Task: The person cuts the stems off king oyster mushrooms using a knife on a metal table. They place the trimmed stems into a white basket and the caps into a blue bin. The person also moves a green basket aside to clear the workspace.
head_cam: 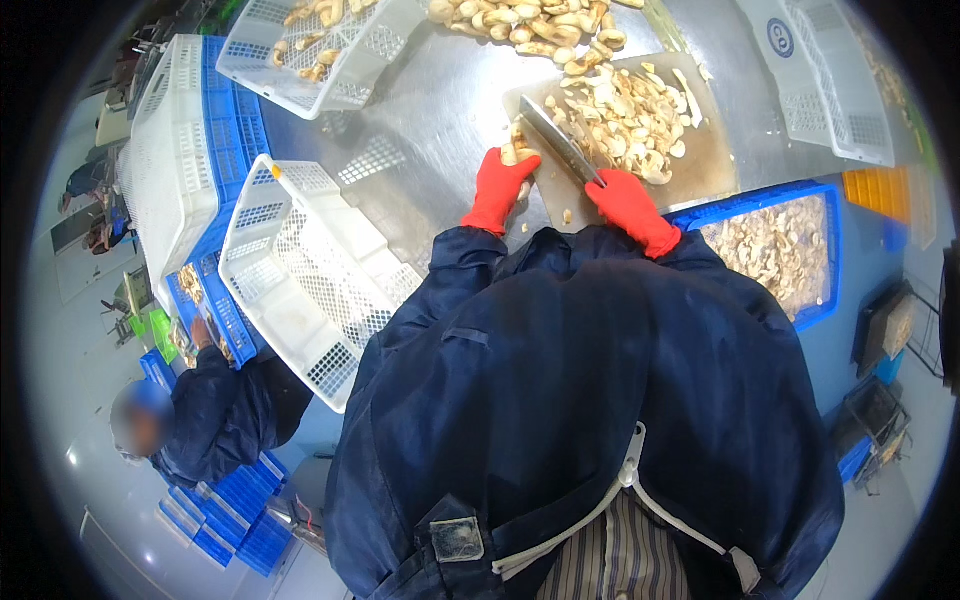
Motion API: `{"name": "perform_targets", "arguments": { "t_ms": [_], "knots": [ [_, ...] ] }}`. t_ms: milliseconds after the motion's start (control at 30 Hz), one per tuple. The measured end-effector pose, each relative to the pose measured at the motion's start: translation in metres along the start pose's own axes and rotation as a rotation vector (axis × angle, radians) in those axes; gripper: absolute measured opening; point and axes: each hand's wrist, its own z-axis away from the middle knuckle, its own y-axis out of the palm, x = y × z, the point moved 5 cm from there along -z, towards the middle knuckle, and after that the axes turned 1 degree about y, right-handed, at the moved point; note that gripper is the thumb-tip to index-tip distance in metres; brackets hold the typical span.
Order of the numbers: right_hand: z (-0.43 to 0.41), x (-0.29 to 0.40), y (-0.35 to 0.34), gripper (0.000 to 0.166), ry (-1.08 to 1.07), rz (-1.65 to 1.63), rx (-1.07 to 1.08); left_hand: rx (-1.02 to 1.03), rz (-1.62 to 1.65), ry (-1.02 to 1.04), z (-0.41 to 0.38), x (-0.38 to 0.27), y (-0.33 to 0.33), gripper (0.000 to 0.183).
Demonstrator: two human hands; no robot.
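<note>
My right hand (630,206), in a red rubber glove, grips a broad-bladed knife (559,141). The blade stands slanted over the left part of a cutting board (709,161). My left hand (499,187), gloved the same way, holds whole mushrooms (512,155) at the board's left edge, just left of the blade; the fingers partly hide them. Thin mushroom slices (634,112) lie heaped on the board, right of the knife. A small mushroom piece (567,217) rests near the board's front edge. Beyond the board is a pile of whole mushrooms (517,26).
The steel table (442,97) carries a white crate with mushrooms (345,82) and another white crate (817,82). A blue-rimmed basket of slices (772,240) sits at my right, a tilted white crate (300,277) at my left. Farther left, a person (217,420) works by blue crates (232,315).
</note>
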Motion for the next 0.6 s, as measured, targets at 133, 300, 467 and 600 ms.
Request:
{"name": "perform_targets", "arguments": {
  "t_ms": [133, 300, 467, 600],
  "knots": [
    [-0.005, -0.001, 0.003, 0.028, -0.004, 0.031, 0.005, -0.088, -0.196, 0.113, -0.001, -0.003, 0.005, 0.052],
    [-0.006, -0.006, 0.002, 0.03, -0.017, 0.114, 0.039, -0.114, 0.112, 0.045, -0.002, 0.007, 0.01, 0.039],
    [0.009, -0.018, -0.004, 0.032, -0.038, 0.238, 0.096, 0.012, 0.073, -0.009, -0.007, 0.014, 0.009, 0.036],
    [0.012, -0.016, -0.005, 0.032, -0.053, 0.3, 0.041, -0.024, 0.011, 0.166, -0.006, 0.001, 0.013, 0.032]
  ]
}}
